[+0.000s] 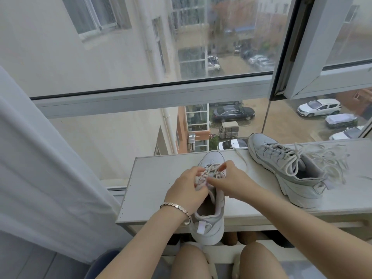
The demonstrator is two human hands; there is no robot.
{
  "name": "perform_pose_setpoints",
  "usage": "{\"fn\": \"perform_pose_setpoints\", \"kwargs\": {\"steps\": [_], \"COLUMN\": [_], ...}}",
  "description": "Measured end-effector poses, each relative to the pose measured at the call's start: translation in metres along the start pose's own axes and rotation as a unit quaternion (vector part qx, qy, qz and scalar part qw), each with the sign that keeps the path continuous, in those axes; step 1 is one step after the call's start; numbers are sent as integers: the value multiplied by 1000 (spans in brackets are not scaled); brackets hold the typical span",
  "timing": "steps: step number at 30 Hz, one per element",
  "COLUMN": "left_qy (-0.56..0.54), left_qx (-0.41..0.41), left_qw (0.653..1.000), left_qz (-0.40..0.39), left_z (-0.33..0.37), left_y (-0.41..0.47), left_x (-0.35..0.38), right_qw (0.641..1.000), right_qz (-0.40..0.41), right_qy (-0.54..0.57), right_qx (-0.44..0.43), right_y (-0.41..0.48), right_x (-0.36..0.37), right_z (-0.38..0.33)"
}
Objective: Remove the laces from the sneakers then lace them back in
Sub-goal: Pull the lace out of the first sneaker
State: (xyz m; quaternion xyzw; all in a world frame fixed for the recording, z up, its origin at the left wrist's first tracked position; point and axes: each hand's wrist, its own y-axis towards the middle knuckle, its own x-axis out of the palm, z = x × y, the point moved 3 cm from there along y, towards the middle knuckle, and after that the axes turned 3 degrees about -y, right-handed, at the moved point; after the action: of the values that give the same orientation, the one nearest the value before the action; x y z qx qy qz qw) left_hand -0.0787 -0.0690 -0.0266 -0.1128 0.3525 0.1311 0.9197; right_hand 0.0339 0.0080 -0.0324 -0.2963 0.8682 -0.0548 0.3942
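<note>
Head view: near sneaker [209, 218] stands on the counter [157, 188] at its front edge, heel overhanging; left hand [188, 190] and right hand [228, 183] both work its lace [210, 170], fingers [222, 167] pinching it over the eyelets; one end trails loose. Far sneaker [291, 170] lies to the right, fully laced, untied. Unlacing or relacing, can't tell; judged midway at best. No brand or writing legible.

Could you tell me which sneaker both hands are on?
The near sneaker, heel overhanging the shelf edge; the other sneaker lies untouched to its right.
</note>
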Motion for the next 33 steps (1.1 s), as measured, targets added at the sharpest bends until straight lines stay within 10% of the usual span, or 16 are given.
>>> {"fn": "perform_pose_setpoints", "kwargs": {"steps": [19, 27, 33], "left_qy": [335, -41, -423], "left_qx": [147, 41, -40], "left_qw": [930, 993, 895], "left_qz": [-25, 107, 139], "left_z": [18, -4, 10], "left_y": [37, 31, 32], "left_x": [-1, 2, -9], "right_qw": [996, 990, 981], "right_qz": [77, 111, 128], "right_qy": [-7, -44, -118], "right_qx": [-51, -69, -84], "right_y": [0, 0, -5], "right_x": [-15, -11, -10], "right_z": [23, 22, 26]}}
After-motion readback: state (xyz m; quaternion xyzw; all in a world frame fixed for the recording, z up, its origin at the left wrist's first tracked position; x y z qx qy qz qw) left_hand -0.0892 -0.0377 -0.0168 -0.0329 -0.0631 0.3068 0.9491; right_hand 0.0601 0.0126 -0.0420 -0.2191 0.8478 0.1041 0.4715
